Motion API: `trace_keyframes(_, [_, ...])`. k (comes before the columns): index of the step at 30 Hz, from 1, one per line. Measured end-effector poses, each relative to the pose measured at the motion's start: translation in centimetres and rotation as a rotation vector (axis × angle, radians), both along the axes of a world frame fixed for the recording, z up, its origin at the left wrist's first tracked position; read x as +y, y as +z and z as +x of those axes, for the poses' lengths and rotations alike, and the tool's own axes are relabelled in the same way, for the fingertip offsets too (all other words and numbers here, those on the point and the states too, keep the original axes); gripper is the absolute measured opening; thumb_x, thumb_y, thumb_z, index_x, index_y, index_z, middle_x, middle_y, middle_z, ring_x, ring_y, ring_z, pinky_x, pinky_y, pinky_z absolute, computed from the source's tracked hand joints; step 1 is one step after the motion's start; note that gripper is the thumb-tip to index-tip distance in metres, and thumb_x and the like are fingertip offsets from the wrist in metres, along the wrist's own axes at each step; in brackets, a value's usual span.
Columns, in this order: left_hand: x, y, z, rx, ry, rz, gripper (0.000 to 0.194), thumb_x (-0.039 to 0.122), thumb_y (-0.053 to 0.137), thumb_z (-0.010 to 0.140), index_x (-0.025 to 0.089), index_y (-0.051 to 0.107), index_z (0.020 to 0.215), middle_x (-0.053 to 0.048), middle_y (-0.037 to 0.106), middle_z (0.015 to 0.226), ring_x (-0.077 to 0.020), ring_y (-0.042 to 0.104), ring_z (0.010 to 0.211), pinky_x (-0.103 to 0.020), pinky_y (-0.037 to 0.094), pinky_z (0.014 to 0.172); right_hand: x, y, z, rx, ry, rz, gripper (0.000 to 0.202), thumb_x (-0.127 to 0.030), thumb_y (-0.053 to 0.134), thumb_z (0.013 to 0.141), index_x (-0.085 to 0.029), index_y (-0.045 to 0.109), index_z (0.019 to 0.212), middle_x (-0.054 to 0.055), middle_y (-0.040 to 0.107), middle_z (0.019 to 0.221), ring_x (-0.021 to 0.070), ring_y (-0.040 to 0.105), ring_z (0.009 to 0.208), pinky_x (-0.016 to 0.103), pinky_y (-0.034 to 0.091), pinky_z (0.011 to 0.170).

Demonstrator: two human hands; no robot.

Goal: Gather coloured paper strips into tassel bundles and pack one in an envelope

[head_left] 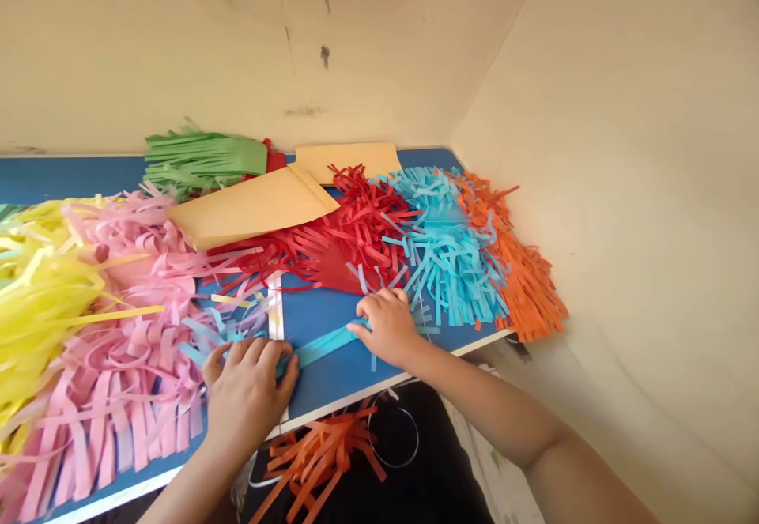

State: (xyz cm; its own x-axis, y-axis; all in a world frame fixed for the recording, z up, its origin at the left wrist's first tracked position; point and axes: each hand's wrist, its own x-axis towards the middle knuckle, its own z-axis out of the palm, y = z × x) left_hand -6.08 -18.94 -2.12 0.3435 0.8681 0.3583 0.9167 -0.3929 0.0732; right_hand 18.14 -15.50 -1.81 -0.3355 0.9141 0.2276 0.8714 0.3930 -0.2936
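A flat light-blue paper strip (326, 344) stretches between my two hands, just above or on the blue table top. My left hand (252, 378) is closed on its left end, thumb against the curled fingers. At the strip's right end, my right hand (385, 325) pinches it between thumb and fingers. Thin blue and lilac fringes (219, 330) spread out beyond my left hand. Behind my right hand lies red fringed paper (349, 259), with light-blue fringed paper (454, 263) to its right.
Pink (130, 334), yellow (41, 303), green (205, 156) and orange fringes (527, 287) cover parts of the blue table (320, 386). Tan paper pieces (254, 204) lie at the back. More orange fringe (320, 457) and a thin ring (415, 449) are below the front edge.
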Motion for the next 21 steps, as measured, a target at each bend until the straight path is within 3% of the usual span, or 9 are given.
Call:
trace_keyframes(3, [-0.4,0.8,0.2,0.025,-0.101,0.085,0.018,0.019,0.054,0.088,0.028,0.070,0.089,-0.003,0.072,0.092,-0.0281,0.062,0.099,-0.055,0.026,0.106,-0.8,0.4,-0.1,-0.024,0.199,0.210,0.011,-0.029,0.058,0.094,-0.021,0.065,0.098,0.005,0.069,0.104,0.0215,0.052,0.102,0.042,0.024,0.092])
trace_keyframes(5, [-0.7,1.1,0.4,0.061,-0.178,0.099,0.023,0.014,0.052,0.088,0.028,0.070,0.090,-0.001,0.073,0.091,-0.0279,0.062,0.099,-0.058,0.023,0.108,-1.0,0.3,-0.4,-0.083,0.414,0.270,0.015,-0.029,0.054,0.096,-0.021,0.066,0.091,0.003,0.070,0.097,0.0208,0.051,0.100,0.044,0.023,0.094])
trace_keyframes(7, [-0.9,1.2,0.6,0.072,-0.194,0.121,0.020,0.016,0.052,0.089,0.024,0.070,0.091,-0.002,0.074,0.089,-0.0276,0.063,0.097,-0.057,0.024,0.108,-0.8,0.0,-0.8,-0.137,0.519,0.286,0.020,-0.023,0.051,0.097,-0.020,0.065,0.083,0.002,0.069,0.086,0.0193,0.052,0.094,0.044,0.024,0.093])
trace_keyframes(9, [-0.9,1.0,0.9,0.061,-0.190,0.154,0.017,0.023,0.053,0.090,0.022,0.070,0.090,-0.003,0.074,0.088,-0.0271,0.064,0.096,-0.053,0.028,0.106,0.0,-0.3,-1.0,-0.139,0.519,0.278,0.024,-0.016,0.049,0.097,-0.019,0.065,0.080,0.001,0.069,0.081,0.0178,0.052,0.090,0.042,0.025,0.091])
trace_keyframes(15, [-0.4,0.2,1.0,0.080,-0.186,0.175,0.024,0.025,0.049,0.094,0.018,0.071,0.086,-0.004,0.074,0.087,-0.0250,0.064,0.095,-0.040,0.040,0.092,1.1,1.0,-1.1,-0.104,0.508,0.152,0.018,-0.028,0.056,0.096,-0.020,0.065,0.082,0.001,0.071,0.085,0.0179,0.053,0.089,0.044,0.025,0.089])
trace_keyframes(18, [-0.4,-0.4,0.5,0.098,-0.220,0.199,0.020,0.024,0.052,0.093,0.020,0.071,0.088,-0.003,0.074,0.087,-0.0244,0.064,0.094,-0.039,0.040,0.089,0.3,1.5,-1.5,-0.152,0.509,0.252,0.017,-0.027,0.054,0.096,-0.020,0.065,0.085,0.002,0.070,0.089,0.0199,0.051,0.095,0.046,0.024,0.094])
trace_keyframes(21, [-0.6,-1.1,-0.5,0.117,-0.267,0.196,0.017,0.023,0.053,0.091,0.023,0.070,0.091,-0.003,0.074,0.088,-0.0240,0.064,0.096,-0.038,0.039,0.090,-0.3,0.7,-1.3,-0.166,0.481,0.357,0.024,-0.017,0.050,0.096,-0.021,0.065,0.078,-0.001,0.069,0.080,0.0181,0.050,0.091,0.043,0.025,0.093])
